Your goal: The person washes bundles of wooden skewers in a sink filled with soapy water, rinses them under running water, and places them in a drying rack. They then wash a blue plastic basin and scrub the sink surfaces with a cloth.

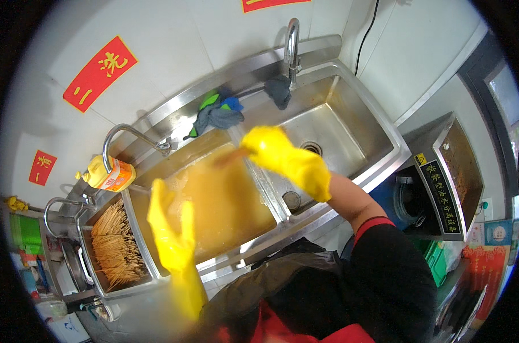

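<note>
My right hand [276, 156], in a yellow rubber glove, is closed on a brownish thing [231, 157], blurred and too unclear to name, above the right side of the middle sink basin [225, 206]. Cloudy yellow-brown water fills that basin. My left hand [171, 227], gloved in the same yellow, is over the basin's left part with thumb and fingers apart and nothing between them. Many thin wooden skewers [115, 244] lie packed in the small left basin. Behind the middle basin, grey, green and blue cloths [216, 113] rest on the ledge.
A yellow detergent jug [111, 173] stands by a curved faucet [130, 128]. The right basin [353, 128] has a drain, with a dark cloth [279, 91] at its faucet. A metal separator box [444, 188] and a blue barrel [388, 197] stand at the right.
</note>
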A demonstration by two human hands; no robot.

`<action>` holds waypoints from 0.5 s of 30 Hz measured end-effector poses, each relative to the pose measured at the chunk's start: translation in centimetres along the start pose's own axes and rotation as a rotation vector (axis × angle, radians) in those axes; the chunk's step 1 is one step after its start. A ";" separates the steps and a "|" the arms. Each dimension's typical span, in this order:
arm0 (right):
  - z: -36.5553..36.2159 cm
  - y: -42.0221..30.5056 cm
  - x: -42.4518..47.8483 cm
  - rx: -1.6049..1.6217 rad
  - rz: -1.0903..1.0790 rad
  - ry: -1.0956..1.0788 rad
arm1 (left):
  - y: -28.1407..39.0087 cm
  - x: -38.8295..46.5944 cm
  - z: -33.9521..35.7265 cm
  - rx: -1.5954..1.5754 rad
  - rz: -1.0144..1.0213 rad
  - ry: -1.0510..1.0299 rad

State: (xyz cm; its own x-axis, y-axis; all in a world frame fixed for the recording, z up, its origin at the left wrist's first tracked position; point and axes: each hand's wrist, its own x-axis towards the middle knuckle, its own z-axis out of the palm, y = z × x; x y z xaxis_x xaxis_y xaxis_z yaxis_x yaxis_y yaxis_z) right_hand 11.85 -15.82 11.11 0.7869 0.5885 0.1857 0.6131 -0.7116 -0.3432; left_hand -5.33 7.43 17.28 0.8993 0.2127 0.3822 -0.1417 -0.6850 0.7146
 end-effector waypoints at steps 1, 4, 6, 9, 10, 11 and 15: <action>-0.6 1.5 -0.1 0.207 -0.019 0.223 | -0.6 0.5 -0.8 -0.027 -0.047 0.108; -6.4 -1.0 0.1 1.111 0.102 0.146 | -2.9 1.2 0.2 0.165 -0.216 -0.071; -7.3 -2.7 0.3 1.369 0.149 0.162 | -2.8 1.7 2.9 0.048 -0.180 -0.177; -5.9 -3.4 -0.5 1.486 0.145 0.096 | -1.5 2.1 6.7 0.306 0.013 -0.327; -5.0 -3.9 -0.7 1.529 0.192 0.074 | -1.7 1.9 7.6 0.267 -0.112 -0.420; -3.9 -4.1 -0.8 1.557 0.180 0.056 | -1.8 1.7 8.1 0.226 -0.235 -0.514; 0.1 -2.1 -3.5 1.495 0.469 0.130 | -4.7 0.3 9.4 0.221 -0.500 -0.714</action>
State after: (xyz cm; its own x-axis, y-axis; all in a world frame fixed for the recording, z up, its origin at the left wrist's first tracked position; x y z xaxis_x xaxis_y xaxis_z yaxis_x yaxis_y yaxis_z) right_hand 7.81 -16.37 11.04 0.9286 0.3408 -0.1470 -0.2376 0.2414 -0.9409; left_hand -0.49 4.20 8.53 0.8880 0.0884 -0.4513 0.3516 -0.7630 0.5424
